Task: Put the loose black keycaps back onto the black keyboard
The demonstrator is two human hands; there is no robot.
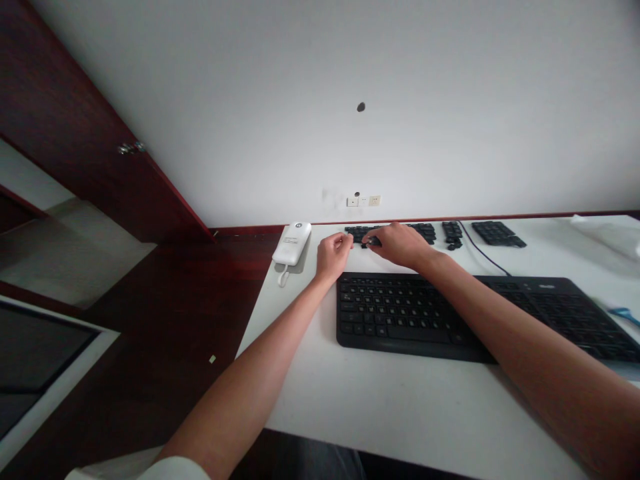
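At the back of the white table [310, 373], my left hand [334, 256] has its thumb and fingers pinched together; whatever is between them is too small to make out. Close by on the right, my right hand [400, 243] bends over a group of black keycaps [356, 231], its fingertips closed around a small dark keycap [374, 241]. More loose keycaps [452, 235] lie in groups along the wall side. A black keyboard [400, 310] with white marks on its keys lies in front, partly covered by my right forearm.
A white handheld device with a strap [293, 244] lies at the table's left edge. A black cable [483, 252] runs back from the keyboard. On the right are a blue tool [624, 313] and a whitish plastic bag [607, 237]. Wall sockets [364, 201] sit behind.
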